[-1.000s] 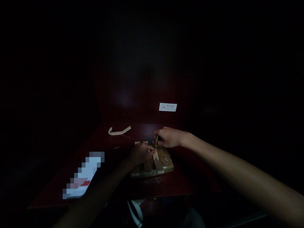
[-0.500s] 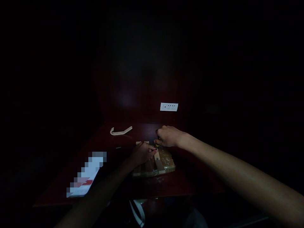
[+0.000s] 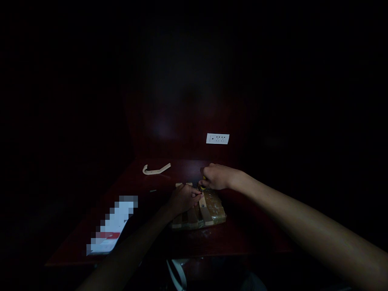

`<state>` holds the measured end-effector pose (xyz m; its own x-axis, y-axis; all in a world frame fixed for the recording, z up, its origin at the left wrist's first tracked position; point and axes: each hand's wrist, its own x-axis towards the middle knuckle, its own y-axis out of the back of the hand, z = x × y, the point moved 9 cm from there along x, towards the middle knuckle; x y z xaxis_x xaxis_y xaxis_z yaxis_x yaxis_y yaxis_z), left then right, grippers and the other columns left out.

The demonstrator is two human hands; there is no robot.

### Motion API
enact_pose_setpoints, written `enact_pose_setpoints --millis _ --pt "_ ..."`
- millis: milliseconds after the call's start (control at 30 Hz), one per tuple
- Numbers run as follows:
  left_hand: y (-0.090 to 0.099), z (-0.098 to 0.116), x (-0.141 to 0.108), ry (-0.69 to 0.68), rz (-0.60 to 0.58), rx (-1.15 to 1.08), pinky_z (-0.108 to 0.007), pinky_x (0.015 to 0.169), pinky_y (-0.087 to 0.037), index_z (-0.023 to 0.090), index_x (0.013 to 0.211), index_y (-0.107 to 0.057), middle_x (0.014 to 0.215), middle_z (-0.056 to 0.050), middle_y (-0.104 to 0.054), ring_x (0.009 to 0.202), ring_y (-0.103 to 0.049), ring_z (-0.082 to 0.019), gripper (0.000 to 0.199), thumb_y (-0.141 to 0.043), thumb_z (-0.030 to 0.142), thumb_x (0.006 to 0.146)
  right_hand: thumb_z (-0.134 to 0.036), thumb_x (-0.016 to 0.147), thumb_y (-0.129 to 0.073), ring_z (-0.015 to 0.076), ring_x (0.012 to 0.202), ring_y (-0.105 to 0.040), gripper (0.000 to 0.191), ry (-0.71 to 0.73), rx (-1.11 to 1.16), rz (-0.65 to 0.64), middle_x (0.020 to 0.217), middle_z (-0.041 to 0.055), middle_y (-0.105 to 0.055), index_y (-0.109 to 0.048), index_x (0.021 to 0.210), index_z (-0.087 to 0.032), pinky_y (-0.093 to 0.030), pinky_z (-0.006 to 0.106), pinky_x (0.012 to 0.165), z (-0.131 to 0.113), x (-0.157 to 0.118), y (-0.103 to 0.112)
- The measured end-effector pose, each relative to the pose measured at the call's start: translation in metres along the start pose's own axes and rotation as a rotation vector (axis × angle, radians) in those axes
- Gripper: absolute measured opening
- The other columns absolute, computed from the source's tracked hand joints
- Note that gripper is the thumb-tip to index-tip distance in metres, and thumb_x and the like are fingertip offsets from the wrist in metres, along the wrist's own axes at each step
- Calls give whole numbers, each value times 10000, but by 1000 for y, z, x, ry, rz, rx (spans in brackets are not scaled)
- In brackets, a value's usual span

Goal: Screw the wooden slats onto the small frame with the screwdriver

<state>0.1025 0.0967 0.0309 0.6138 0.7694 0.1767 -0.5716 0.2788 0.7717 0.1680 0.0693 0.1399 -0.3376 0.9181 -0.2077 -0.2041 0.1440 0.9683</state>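
My right hand (image 3: 216,176) is closed round a screwdriver (image 3: 203,186) with a yellow handle, mostly hidden by the fingers, its lower end pointing down. Just under it, the fingertips of my left hand (image 3: 184,197) are pinched together at a pale wooden strip (image 3: 202,200); whatever they pinch is too small and dark to name. A dark round spot shows on that strip. Several wooden strips lie side by side on a block wrapped in shiny brown tape (image 3: 216,207), partly covered by my left hand.
On the dark red table (image 3: 188,244), a hook-shaped wooden piece (image 3: 156,171) lies at the back left, with a small thin metal piece (image 3: 153,190) nearer. A lit phone-like panel (image 3: 112,230), partly blurred out, is at left. A white socket plate (image 3: 217,138) is on the wall.
The whole view has shifted slightly, moving everything a little right and down. More of the yellow handle shows under my right hand. Both hands keep their places at the wooden strip.
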Motion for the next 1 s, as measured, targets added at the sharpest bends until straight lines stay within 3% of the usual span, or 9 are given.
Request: enact_pose_setpoints --millis 167,267,367,533,633,767,1000 --pt "-4 -3 1 -4 -15 -8 -254 583 -386 227 761 -762 624 7 -718 592 -636 -150 340 -519 417 903 -365 873 -606 235 806 -679 385 34 40 -44 966 149 -714 -626 1163 -113 -442 285 605 -2 -5 1" --pt "-3 -1 1 -32 8 3 -252 596 -381 227 750 -759 610 9 -708 607 -637 -151 339 -518 405 908 -284 869 -603 206 784 -672 317 107 49 6 968 117 -712 -614 1156 -149 -425 262 587 -6 -7 6" --pt "-1 1 0 -38 14 7 -252 607 -383 231 810 -771 628 7 -715 622 -643 -154 305 -527 387 904 -319 923 -546 225 819 -681 276 93 11 24 970 152 -711 -651 1090 -125 -442 276 626 -4 -4 4" --pt "1 8 -2 -82 -10 2 -249 609 -385 217 787 -759 636 -1 -721 624 -647 -154 326 -512 388 914 -406 951 -489 269 854 -693 391 19 -24 17 999 212 -711 -692 1033 -83 -459 314 648 -2 2 2" --pt "0 5 -1 -35 -16 1 -251 592 -386 222 802 -766 640 -3 -726 610 -646 -158 325 -516 402 908 -413 924 -522 260 825 -691 385 24 -12 -7 984 192 -718 -678 1080 -97 -454 305 616 -3 -2 4" --pt "2 7 -1 -49 -4 10 -252 613 -393 224 815 -772 639 -8 -726 635 -650 -164 321 -516 396 903 -294 873 -574 223 785 -684 293 94 32 14 952 128 -726 -649 1114 -147 -428 268 574 -5 -6 6" --pt "2 8 -1 -57 -3 35 -249 608 -387 220 836 -779 644 -10 -717 621 -632 -159 312 -522 388 890 -358 967 -449 210 733 -674 367 72 13 -7 901 166 -728 -690 1028 -88 -417 276 575 2 2 -6"
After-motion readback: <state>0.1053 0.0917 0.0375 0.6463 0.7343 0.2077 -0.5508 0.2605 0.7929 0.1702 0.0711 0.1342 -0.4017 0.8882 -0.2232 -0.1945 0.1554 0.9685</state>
